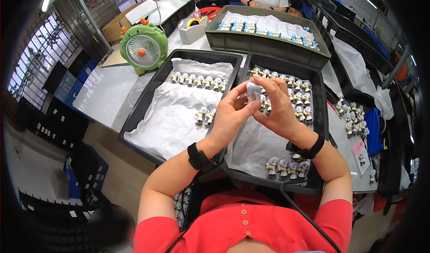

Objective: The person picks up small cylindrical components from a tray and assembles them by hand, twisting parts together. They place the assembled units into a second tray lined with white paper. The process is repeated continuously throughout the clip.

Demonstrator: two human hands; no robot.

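Watching from my end, I see a small pale-haired figurine (253,91) pinched by the fingertips of the left hand (230,116) and right hand (283,112), held above the right tray (319,114). That hold covers little surface, so a slipping thumb could, I judge, drop it onto the packed figurines (304,96) just right, chipping or scuffing both. The right wrist's black band (315,150) sits near a smaller cluster (289,168) at the tray's near right; lowering that arm might brush it. Leftward, the left hand could catch the short group (205,116) in the left tray (206,54), whose wrinkled white liner (163,114) might drag and shift them.
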